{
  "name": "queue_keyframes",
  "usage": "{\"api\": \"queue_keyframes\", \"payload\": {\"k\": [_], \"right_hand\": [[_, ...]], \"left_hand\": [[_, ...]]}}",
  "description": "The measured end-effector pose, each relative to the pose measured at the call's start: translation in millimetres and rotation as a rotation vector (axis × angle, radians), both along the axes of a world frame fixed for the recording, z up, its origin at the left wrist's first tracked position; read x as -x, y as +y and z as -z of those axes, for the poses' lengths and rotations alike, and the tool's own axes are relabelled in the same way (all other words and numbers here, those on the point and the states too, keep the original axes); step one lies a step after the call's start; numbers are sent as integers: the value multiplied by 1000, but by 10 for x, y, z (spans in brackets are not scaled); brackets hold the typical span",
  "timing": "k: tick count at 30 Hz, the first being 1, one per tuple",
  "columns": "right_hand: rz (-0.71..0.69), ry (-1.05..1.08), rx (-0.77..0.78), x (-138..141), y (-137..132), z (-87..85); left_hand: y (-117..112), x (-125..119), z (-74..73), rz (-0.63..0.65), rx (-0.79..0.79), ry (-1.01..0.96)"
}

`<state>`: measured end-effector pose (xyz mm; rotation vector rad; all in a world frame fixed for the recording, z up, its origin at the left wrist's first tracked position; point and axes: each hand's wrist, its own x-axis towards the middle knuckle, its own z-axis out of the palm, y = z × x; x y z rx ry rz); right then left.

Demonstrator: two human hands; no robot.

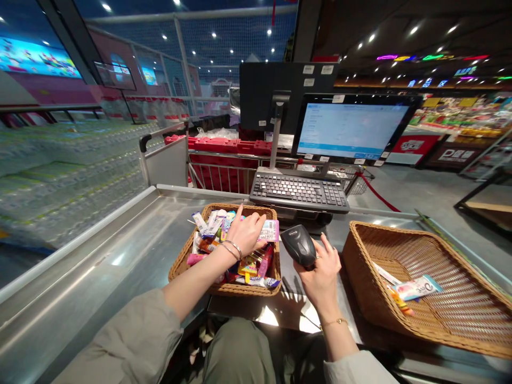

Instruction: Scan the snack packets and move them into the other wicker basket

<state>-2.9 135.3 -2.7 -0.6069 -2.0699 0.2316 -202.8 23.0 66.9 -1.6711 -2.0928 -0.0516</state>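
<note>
My left hand point(246, 234) is closed on a small snack packet point(270, 230) with a pink edge and a printed white label, just above the left wicker basket point(188, 253). That basket is full of small colourful wrapped sweets point(248, 265). In my right hand point(322, 274) is a black barcode scanner point(298, 245), its head pointing toward the packet. A short gap separates scanner and packet. To the right, a deeper wicker basket point(364, 277) holds a few items, among them a white and blue packet point(418, 288) and an orange wrapped one point(400, 301).
Behind the left basket stand a black keyboard point(300, 191) and a lit monitor point(344, 128). The steel counter point(120, 266) has a raised rim on the left. A shopping trolley point(224, 170) stands beyond it, and stacked bottles point(80, 170) are at the left.
</note>
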Motion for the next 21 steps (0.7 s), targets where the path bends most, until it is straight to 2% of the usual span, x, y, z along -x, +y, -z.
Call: {"api": "queue_keyframes", "payload": {"k": [4, 11, 21], "right_hand": [[8, 13, -1, -11, 3, 4], [7, 22, 13, -33, 12, 36], [10, 18, 4, -47, 13, 35]], "left_hand": [[57, -71, 114, -55, 0, 1], [138, -38, 271, -64, 49, -26], [49, 47, 285, -52, 48, -99]]}}
